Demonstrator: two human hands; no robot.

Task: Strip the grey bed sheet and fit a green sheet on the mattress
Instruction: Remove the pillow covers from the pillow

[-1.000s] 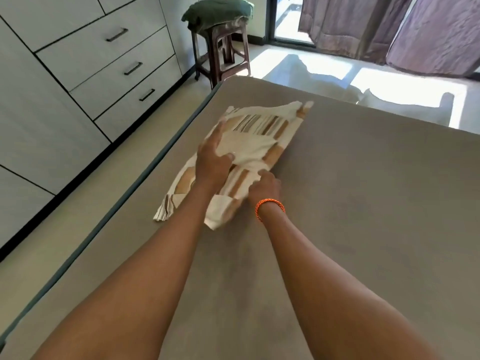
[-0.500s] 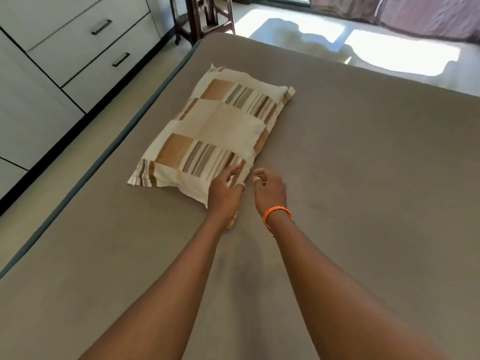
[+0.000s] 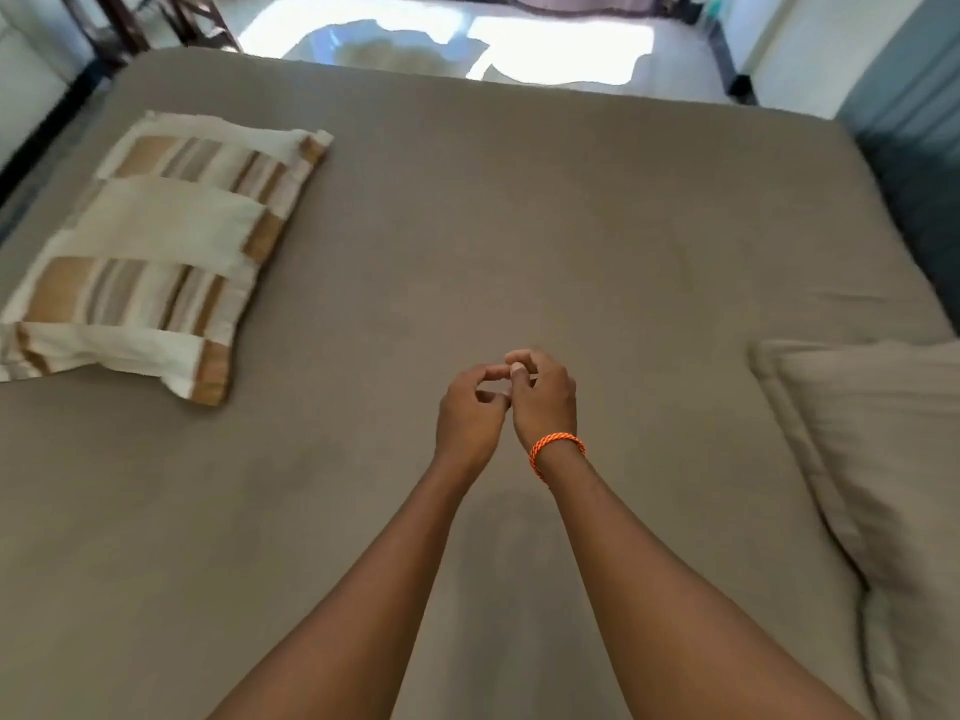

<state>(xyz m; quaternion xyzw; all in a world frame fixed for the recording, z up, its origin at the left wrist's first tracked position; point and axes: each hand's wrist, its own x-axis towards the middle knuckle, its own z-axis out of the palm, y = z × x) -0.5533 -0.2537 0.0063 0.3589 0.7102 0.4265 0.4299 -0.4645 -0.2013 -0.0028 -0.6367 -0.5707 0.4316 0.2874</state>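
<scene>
Both hands have come off the striped pillow (image 3: pixel 150 257), which a moment ago they were handling and setting flat; it now lies on the left side of the bed, well apart from them. The left hand (image 3: pixel 467 413) and the right hand (image 3: pixel 543 397), the latter with an orange bracelet (image 3: pixel 557 449) at the wrist, hover together above the middle of the bed, fingertips nearly touching, fingers loosely curled, each grip released and holding nothing. The grey bed sheet (image 3: pixel 571 226) is stretched smooth over the mattress, not yet stripped at any visible corner. The view has also swung right, bringing a plain beige pillow (image 3: pixel 883 459) into sight at the right edge, lying on the sheet. That suggests the work is in its clearing stage: pillows must leave the bed before the sheet can come off, and the beige one looks the likely next thing to move. No green sheet shows in the present view, so where it lies cannot be told from here
</scene>
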